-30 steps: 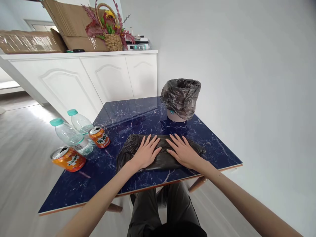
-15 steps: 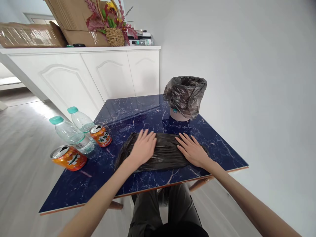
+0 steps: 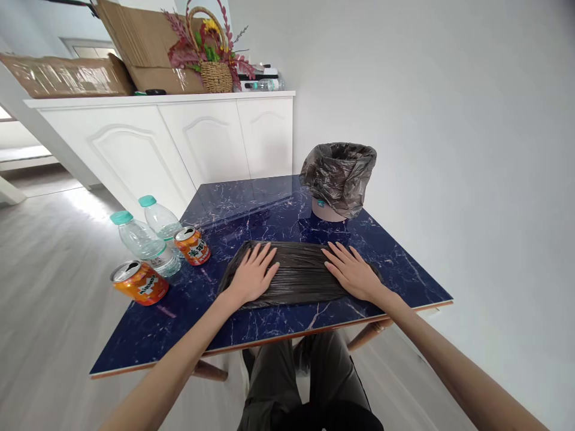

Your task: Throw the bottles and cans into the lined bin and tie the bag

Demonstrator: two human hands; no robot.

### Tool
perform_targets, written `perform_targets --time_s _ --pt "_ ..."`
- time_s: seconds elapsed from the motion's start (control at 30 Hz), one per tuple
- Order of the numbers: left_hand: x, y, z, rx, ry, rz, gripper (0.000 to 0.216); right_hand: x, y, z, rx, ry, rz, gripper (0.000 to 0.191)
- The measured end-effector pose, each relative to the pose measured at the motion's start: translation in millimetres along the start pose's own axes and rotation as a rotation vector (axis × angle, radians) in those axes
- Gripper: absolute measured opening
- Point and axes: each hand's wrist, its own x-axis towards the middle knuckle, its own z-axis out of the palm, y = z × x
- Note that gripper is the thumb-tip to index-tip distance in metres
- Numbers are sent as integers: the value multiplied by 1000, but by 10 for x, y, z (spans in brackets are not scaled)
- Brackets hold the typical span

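Black plastic bag [image 3: 300, 274] lies flat on blue bench [image 3: 251, 218] | left hand [image 3: 251, 278] and right hand [image 3: 354, 278] lie on it toward both ends, fingers spread wide | maybe to keep it smooth

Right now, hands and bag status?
Left hand, right hand open, palms down on black bag. Bag flat on table. Cans, bottles to left, bin beyond; none touching bag.
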Motion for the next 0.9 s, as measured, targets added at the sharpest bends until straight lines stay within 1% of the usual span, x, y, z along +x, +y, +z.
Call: perform_targets --time_s 0.03,0.1,0.17,0.2,0.23,0.27,0.3,0.4,0.47,0.53,0.6,0.63,0.73,0.77,0.8,0.83,0.9 --pt "-65 -97 -40 -3 5 -30 63 1 6 -3 1 -2 1 61" --pt "-179 -215 -129 -30 7 -71 63 1 -22 -37 7 -3 14 60" --pt "-278 -243 -237 -83 38 -79 60 -9 -157 -117 24 43 43 59" --pt "-324 -232 -298 -116 77 -75 58 -20 -283 -174 43 84 44 58" --pt "-368 -211 -362 -154 128 -72 55 -33 -449 -237 67 136 38 57" --pt "-412 -185 -428 -195 187 -75 52 -46 -652 -302 108 174 -11 54" --pt "-454 -158 -494 -235 245 -88 49 -55 -883 -364 160 182 -84 51" --pt "-581 -92 -676 -342 355 -154 41 -21 -1621 -473 275 130 -248 47" --pt "-676 -71 -780 -375 386 -175 37 76 -2021 -463 302 93 -281 45" --pt "-788 -65 -874 -382 421 -175 33 214 -2280 -407 365 65 -226 32" --pt "-918 -68 -961 -383 463 -176 29 348 -2405 -339 449 60 -123 14" --pt "-988 -70 -1001 -387 483 -181 28 396 -2431 -310 486 64 -77 10" --pt "-1217 -58 -1085 -394 532 -184 21 415 -2435 -267 546 91 10 15" --pt "-1296 -44 -1095 -378 559 -175 19 379 -2426 -272 626 118 46 16" --pt "-1375 -22 -1093 -343 601 -160 17 324 -2417 -287 763 156 96 17" --pt "-1450 7 -1081 -291 655 -139 16 255 -2407 -312 948 198 158 19" --pt "-1578 82 -1031 -175 752 -83 17 92 -2385 -390 1385 261 308 24"
